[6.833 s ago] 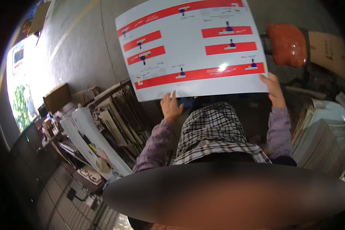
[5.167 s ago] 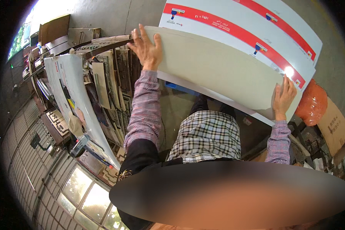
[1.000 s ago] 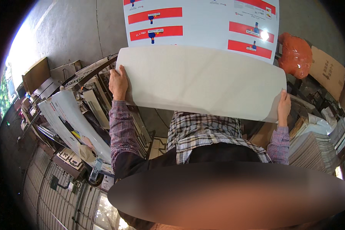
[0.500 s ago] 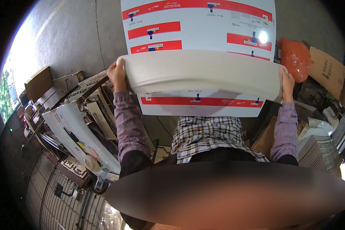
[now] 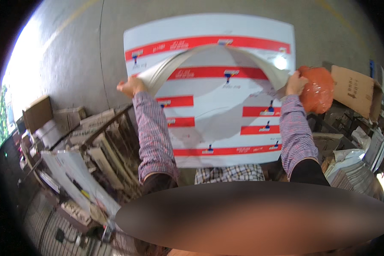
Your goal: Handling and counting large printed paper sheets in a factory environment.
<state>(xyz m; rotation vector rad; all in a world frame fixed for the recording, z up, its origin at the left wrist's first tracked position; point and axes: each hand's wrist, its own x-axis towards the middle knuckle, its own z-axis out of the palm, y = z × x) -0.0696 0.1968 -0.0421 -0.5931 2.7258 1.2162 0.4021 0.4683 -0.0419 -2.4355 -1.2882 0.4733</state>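
Both hands grip a pale, flexible card sheet (image 5: 163, 71), bowed into an arch with its middle farthest from me. Whether it is one sheet or a thin bundle I cannot tell. My left hand (image 5: 133, 86) is closed at its left end, and my right hand (image 5: 297, 83) is closed at its right end. Under the arch lies a large white printed sheet (image 5: 217, 102) with red bands and small blue motifs. A shadow falls across its middle. The fingertips are partly hidden.
An orange plastic-wrapped bundle (image 5: 320, 89) sits right beside my right hand. Behind it stands an open cardboard box (image 5: 354, 89). Stacked paper (image 5: 343, 181) lies at the lower right. Cardboard pieces (image 5: 109, 149) and white printed sheets (image 5: 79, 179) crowd the left side.
The pale card has gone from a broad, shallow curve to a narrow, steep arch. My hands have come closer together, the right one moving left. The printed sheet now appears lower in view.
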